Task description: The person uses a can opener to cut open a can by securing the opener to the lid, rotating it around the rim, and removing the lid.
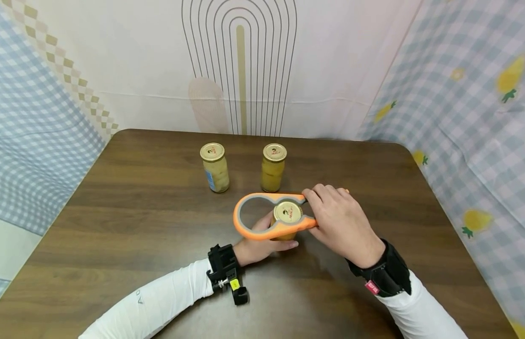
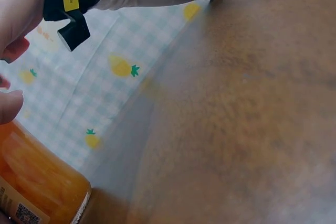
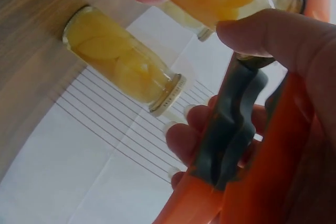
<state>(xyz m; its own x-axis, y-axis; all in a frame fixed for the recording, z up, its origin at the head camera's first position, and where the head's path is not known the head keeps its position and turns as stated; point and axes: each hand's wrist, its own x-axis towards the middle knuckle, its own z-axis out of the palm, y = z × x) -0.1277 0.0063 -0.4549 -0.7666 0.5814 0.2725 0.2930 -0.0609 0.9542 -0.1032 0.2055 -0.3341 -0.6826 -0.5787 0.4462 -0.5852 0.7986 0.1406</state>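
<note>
My left hand (image 1: pixel 258 247) holds a glass jar of orange fruit pieces (image 2: pixel 42 174) around its body, thumb along the near side. The jar's gold lid (image 1: pixel 288 212) faces up inside an orange jar opener (image 1: pixel 245 230) with a grey inner lining. Grey notched edges of the opener lie on either side of the lid. My right hand (image 1: pixel 340 221) grips the opener's arms at their right end, with the closed loop pointing left. In the right wrist view the fingers curl around the orange arms (image 3: pixel 268 177), and the thumb reaches toward the jar's lid end.
Two more lidded jars stand upright farther back on the brown wooden table (image 1: pixel 160 216): a pale one (image 1: pixel 217 172) at left and a yellow one (image 1: pixel 273 172) at right. A patterned white cloth (image 1: pixel 139 61) hangs behind; checked cloths hang at both sides.
</note>
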